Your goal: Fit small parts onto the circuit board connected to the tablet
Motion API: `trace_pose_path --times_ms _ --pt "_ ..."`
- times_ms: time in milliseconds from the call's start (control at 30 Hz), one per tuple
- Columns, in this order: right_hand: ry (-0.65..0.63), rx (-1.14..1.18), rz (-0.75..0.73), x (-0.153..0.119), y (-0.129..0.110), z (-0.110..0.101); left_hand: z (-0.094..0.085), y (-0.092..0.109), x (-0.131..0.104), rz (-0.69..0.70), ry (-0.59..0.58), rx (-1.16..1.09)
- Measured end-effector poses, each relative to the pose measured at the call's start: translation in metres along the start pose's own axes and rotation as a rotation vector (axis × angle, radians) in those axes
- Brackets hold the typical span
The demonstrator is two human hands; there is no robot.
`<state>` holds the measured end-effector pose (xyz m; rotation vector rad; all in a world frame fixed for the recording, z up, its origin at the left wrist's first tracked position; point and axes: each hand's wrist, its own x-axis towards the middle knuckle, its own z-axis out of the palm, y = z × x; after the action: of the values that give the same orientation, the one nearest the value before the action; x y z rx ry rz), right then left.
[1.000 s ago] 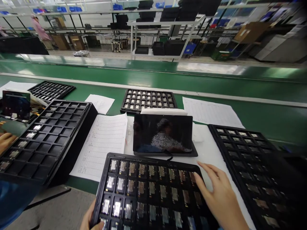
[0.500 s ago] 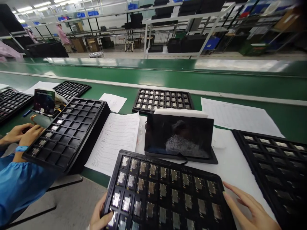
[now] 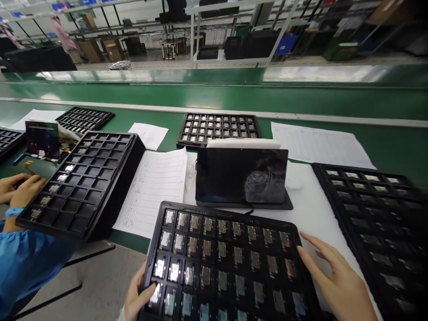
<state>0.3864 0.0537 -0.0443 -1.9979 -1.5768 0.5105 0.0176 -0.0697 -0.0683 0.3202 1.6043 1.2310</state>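
Black compartment tray, nearly full of small metal-faced parts, sits at the bench's near edge, six o'clock from the dark tablet screen. Left hand grips the tray's near-left corner, thumb over the rim onto a part. Right hand lies open, fingers spread, against the tray's right edge on the white mat. Looks like the tray is being squared up or shifted; any further move wants both hands level so parts stay seated. Log sheet at ten o'clock. Another filled tray at three o'clock. A co-worker's hands, blue sleeve, at nine o'clock.
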Motion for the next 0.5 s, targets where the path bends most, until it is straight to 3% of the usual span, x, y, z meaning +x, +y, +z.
trace_pose_path --times_ms 100,200,333,500 --pt "0.084 -0.101 -0.159 -0.01 -0.016 -0.006 -0.003 -0.001 0.001 -0.006 -0.004 0.01" --pt "0.103 -0.097 -0.445 -0.021 -0.044 -0.012 -0.004 -0.002 0.003 -0.001 -0.031 -0.001" --pt "-0.144 0.012 -0.825 -0.023 -0.085 -0.008 -0.002 0.0 0.003 -0.014 -0.044 -0.006" --pt "-0.447 0.033 -0.995 -0.02 -0.125 0.017 0.002 0.003 0.001 -0.02 -0.063 -0.047"
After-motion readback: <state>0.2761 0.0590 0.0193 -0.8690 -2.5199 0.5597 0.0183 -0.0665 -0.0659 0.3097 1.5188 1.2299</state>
